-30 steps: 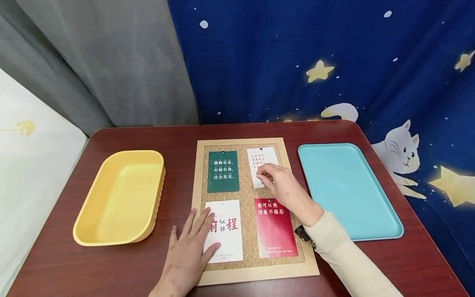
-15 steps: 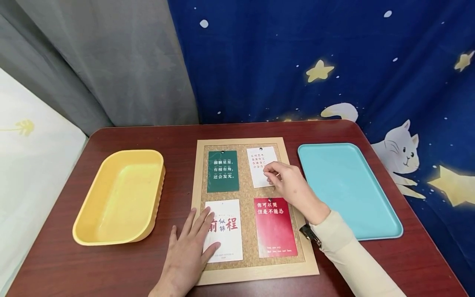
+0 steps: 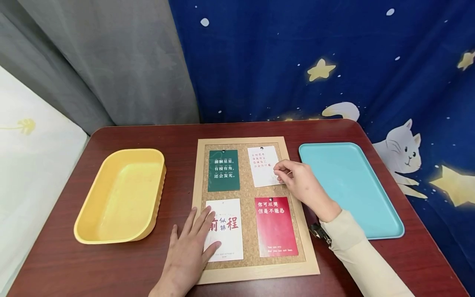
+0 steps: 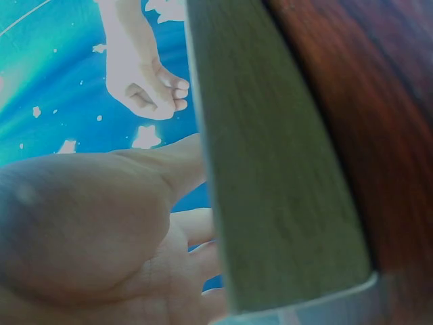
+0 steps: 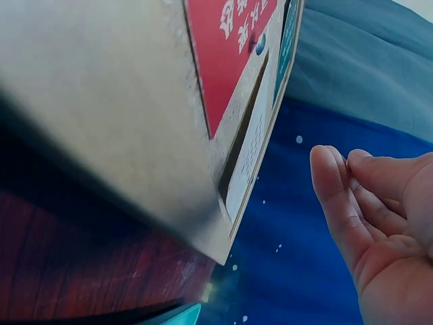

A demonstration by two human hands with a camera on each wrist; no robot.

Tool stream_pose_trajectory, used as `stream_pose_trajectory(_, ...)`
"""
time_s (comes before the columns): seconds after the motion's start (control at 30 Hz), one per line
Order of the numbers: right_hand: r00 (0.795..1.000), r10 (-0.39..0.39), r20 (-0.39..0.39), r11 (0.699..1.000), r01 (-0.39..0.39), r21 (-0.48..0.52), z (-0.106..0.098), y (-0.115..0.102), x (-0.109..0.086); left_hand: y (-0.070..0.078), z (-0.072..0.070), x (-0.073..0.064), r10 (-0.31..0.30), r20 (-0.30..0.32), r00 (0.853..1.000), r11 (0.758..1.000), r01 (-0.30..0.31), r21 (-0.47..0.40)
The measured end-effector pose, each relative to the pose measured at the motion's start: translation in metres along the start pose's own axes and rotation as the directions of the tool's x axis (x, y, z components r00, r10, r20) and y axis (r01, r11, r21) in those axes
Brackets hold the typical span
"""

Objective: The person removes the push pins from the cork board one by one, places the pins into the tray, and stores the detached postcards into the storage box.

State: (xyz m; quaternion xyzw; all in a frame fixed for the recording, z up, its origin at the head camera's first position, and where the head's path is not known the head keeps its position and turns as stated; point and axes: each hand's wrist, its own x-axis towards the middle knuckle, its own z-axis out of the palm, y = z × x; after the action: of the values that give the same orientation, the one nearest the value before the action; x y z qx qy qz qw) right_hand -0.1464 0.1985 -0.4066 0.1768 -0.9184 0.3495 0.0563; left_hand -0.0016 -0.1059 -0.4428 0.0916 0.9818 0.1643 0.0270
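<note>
A cork board with a wooden frame (image 3: 259, 271) bears a green card (image 3: 224, 185), a white card (image 3: 261, 178) at upper right, a red card (image 3: 276, 235) and a larger white card (image 3: 231, 244) at lower left. My left hand (image 3: 189, 247) lies flat with spread fingers across the frame's left edge and that lower card. Over the upper right card's lower right corner hovers my right hand (image 3: 306, 187), thumb and index finger pinched together. In the right wrist view the right hand (image 5: 379, 217) pinches something tiny, mostly hidden between its fingertips. A pushpin (image 5: 260, 47) tops the red card.
A yellow basin (image 3: 122, 194) stands left of the board on the dark red table (image 3: 178, 165). To the right lies a flat blue tray (image 3: 352, 189), partly under the right forearm. Grey and blue starry curtains (image 3: 259, 62) hang behind the table.
My right hand has drawn rightward from the middle of the upper right card to its edge, uncovering more printed text. The left hand stays in place on the board.
</note>
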Motion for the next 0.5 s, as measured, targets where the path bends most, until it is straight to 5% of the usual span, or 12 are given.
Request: stream_pose_trajectory(0.5,0.997,0.07,-0.035,0.996,-0.072,-0.058,-0.019,0.02,-0.005,0.0,0.0,0.001,-0.012,0.027,1.0,1.0,0.012,0.01)
